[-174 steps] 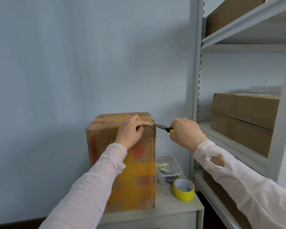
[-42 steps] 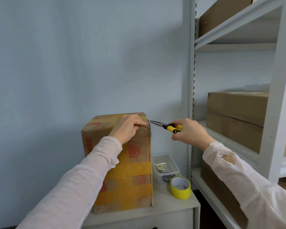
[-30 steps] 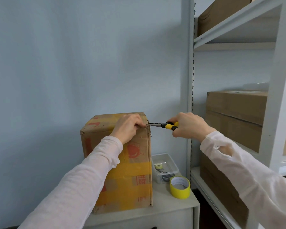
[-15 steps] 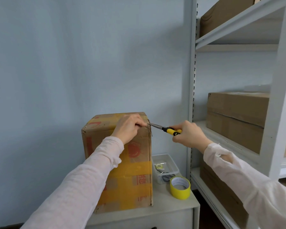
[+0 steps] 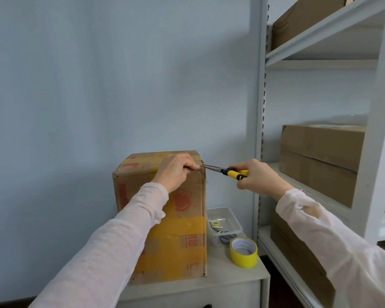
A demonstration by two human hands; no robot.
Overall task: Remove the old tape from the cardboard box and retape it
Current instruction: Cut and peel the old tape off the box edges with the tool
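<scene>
**Pliers nose at the box's top right corner**

The box [image 5: 187, 203] stands upright on a low cabinet [image 5: 231, 277], and the coming move turns on its top right front corner. The left hand [image 5: 175, 171] lies over the top front edge of the box. Its fingers are curled down onto the front face, and the fingertips end just left of that corner, so it looks to be steadying the box. The right hand [image 5: 259, 177] is off to the right of the box, level with its top, fingers wrapped tight round the yellow handles of the pliers [image 5: 222, 170].

The pliers' long axis runs from that hand leftward and slightly upward. The thin nose meets the corner from the right, touching or all but touching the left fingertips. The nose looks closed, but what it bites there, a staple or a lifted tape end, is too small to tell.

Old tape [image 5: 178, 227] sits in wide yellow bands across the lower front of the box and over its top, so the stripping seems barely begun. The next pull probably goes rightward along the pliers' axis, away from the box, with the left hand bracing against it. The left fingertips are near enough to the nose to be nipped.

A yellow roll [image 5: 243, 257] stands right of the box's base. A clear tray [image 5: 236, 218] sits behind it, just beside the box's right side. A rack [image 5: 259, 107] rises further right.
</scene>
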